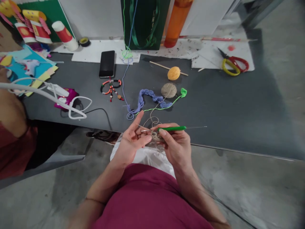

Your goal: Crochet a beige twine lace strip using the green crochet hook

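Head view. Left hand (130,140): partly closed, thumb against fingers in a pinch on the left edge of a small grey-beige crocheted yarn piece (156,136). Index finger raised and straight, apart from the pinch; a thin strand of yarn passes by it. Remaining fingers curl beneath the work, partly hidden.

Right hand (177,141): closed in a small grip on a slim crochet hook with a green handle and metal ends (172,128). Thumb presses below the handle near its left end; fingers lie behind, largely covered. The hook lies nearly level, its left metal end reaching over the piece toward the left fingers, its thin right end projecting past the hand. The right fingers are also at the piece's right edge; exact contact there cannot be told.

Piece position: between the two hands, at the near edge of the dark grey tabletop (238,111). A loose strand loops from the work area up to a round grey-beige yarn ball (169,90) on the tabletop.

Beyond the hands: a wavy blue-violet crocheted strip (147,93), left of the ball; a bright green yarn leaf shape (183,92), right of it; a yellow-orange yarn bundle (173,73) on a thin wooden stick, behind it.
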Tool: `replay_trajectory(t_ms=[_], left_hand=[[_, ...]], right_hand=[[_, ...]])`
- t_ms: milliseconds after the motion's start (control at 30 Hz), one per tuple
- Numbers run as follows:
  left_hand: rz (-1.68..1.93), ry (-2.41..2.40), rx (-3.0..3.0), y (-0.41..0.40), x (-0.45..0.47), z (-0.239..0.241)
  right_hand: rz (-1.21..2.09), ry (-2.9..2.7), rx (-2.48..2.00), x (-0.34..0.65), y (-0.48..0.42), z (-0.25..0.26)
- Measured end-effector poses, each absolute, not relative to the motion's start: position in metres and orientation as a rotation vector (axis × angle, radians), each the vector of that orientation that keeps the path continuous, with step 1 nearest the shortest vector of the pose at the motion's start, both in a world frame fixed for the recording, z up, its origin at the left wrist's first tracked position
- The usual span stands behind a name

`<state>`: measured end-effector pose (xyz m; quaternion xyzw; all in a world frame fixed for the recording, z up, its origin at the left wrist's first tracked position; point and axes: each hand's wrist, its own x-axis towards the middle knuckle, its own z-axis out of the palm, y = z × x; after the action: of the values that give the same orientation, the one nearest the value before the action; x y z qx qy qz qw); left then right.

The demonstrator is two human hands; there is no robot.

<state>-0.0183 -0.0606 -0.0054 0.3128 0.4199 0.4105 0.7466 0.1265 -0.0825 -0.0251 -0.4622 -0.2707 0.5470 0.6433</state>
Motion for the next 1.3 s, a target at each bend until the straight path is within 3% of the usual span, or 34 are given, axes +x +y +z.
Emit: replay_trajectory(t_ms=[600,933,1133,1300], left_hand=[[1.035,0.961,0.735,-0.072,-0.014,-0.009],[1.132,0.872,0.744,-0.083,-0.004,-0.014],[1.051,0.861,0.725,-0.080,-0.003,-0.013],[0.986,0.862,0.753,-0.077,-0.007,-0.012]], right_hand=[[1.117,-0.808,-1.021,0.124,-0.093,-0.031],[0.518,-1.228,-1.059,0.121,-0.104,-0.032],[0.928,-0.731,-1.012,0.118,-0.097,-0.037],[1.127,-0.662,-0.997,0.126,-0.093,-0.033]])
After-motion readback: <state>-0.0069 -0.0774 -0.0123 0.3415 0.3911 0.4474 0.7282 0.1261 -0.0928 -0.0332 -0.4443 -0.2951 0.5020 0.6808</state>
